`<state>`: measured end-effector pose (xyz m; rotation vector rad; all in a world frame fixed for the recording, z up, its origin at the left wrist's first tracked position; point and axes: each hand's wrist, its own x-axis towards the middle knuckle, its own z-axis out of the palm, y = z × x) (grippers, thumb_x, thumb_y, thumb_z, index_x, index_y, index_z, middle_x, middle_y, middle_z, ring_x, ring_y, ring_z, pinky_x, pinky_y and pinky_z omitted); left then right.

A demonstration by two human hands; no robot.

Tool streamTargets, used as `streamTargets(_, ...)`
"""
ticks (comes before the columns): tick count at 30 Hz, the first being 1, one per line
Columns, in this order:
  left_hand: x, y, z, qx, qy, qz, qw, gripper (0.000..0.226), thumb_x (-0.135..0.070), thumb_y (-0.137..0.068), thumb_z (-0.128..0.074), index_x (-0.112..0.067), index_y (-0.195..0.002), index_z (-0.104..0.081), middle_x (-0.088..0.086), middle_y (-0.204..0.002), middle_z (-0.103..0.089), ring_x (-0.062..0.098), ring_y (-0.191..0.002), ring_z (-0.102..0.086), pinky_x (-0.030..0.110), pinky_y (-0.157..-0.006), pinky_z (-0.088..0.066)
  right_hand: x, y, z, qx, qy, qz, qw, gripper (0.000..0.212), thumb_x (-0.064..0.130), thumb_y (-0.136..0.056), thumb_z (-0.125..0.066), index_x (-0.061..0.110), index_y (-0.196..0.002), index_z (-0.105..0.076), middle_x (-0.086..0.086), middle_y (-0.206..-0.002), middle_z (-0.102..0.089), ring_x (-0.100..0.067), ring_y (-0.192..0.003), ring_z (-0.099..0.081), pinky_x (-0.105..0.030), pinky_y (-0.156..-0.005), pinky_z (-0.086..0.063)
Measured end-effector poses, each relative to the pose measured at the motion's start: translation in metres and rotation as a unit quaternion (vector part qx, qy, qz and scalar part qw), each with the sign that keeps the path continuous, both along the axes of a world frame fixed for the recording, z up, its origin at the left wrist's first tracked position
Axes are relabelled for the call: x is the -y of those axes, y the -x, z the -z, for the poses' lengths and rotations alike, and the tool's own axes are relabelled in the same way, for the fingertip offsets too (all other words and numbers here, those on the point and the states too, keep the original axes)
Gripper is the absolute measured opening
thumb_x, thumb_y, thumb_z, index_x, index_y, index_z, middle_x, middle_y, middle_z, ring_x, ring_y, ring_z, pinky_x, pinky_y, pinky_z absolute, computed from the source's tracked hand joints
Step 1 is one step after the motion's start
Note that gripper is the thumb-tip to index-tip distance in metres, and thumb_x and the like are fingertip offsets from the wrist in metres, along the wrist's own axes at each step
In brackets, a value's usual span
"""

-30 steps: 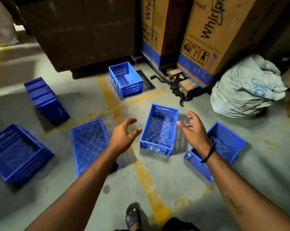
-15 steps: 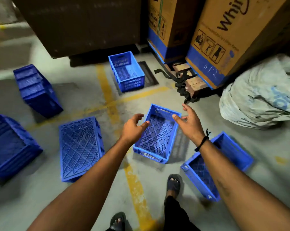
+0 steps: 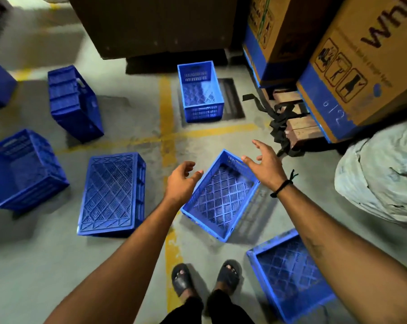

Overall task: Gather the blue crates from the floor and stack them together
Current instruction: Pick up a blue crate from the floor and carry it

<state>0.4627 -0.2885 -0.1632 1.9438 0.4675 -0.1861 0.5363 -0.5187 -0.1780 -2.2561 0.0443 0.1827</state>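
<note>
Several blue plastic crates lie scattered on the concrete floor. An upright crate (image 3: pixel 221 202) sits right in front of me. My left hand (image 3: pixel 181 181) hovers over its left rim with fingers loosely spread, holding nothing. My right hand (image 3: pixel 263 164) reaches over its far right corner, fingers spread, also holding nothing. An upside-down crate (image 3: pixel 111 195) lies to the left, a tilted one (image 3: pixel 22 169) further left, one on its side (image 3: pixel 74 101) behind, an upright one (image 3: pixel 200 92) at the back, and another (image 3: pixel 291 274) under my right forearm.
Large cardboard appliance boxes (image 3: pixel 361 61) on wooden blocks stand at the back right, with black straps (image 3: pixel 279 122) on the floor beside them. A white sack (image 3: pixel 380 181) lies on the right. Yellow floor lines (image 3: pixel 167 136) cross the middle. My sandalled feet (image 3: pixel 205 277) stand below.
I have stepped closer to the middle crate and both hands have come over its rim. The crates now sit lower and nearer in view.
</note>
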Motion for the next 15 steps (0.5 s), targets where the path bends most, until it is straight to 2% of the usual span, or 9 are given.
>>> streamTargets(3,0.003,-0.016,0.054,-0.015,0.023,-0.036,0.999,0.038,-0.028,-0.087,-0.065,-0.011,-0.12,-0.058,0.009,-0.119,-0.063,0.022,-0.111,-0.058,0.041,-0.098,-0.047,0.001,-0.022,0.052,-0.004,0.019,-0.018,1.0,0.063,0.036,-0.082,-0.067,0.019,-0.137,-0.042,-0.009,-0.137,-0.043,-0.028,-0.117,-0.052,-0.04,-0.101,-0.044)
streamTargets(10,0.013,-0.019,0.274,-0.106,0.072,-0.125,0.984,0.036,-0.022,-0.085,-0.068,-0.007,-0.116,-0.058,0.009,-0.106,-0.062,0.029,-0.105,-0.06,0.039,-0.093,-0.048,0.003,-0.069,0.256,-0.05,0.065,-0.034,0.996,0.073,0.038,-0.076,-0.073,0.016,-0.138,-0.041,-0.011,-0.138,-0.042,-0.025,-0.127,-0.044,-0.034,-0.107,-0.036)
streamTargets(15,0.018,0.003,0.425,-0.186,0.064,-0.165,0.966,0.053,-0.03,-0.083,-0.069,-0.005,-0.126,-0.051,0.016,-0.122,-0.06,0.029,-0.114,-0.057,0.038,-0.1,-0.043,0.011,-0.106,0.403,-0.076,0.11,-0.013,0.991,0.08,0.039,-0.071,-0.077,0.016,-0.138,-0.04,-0.017,-0.14,-0.043,-0.031,-0.13,-0.04,-0.04,-0.11,-0.033)
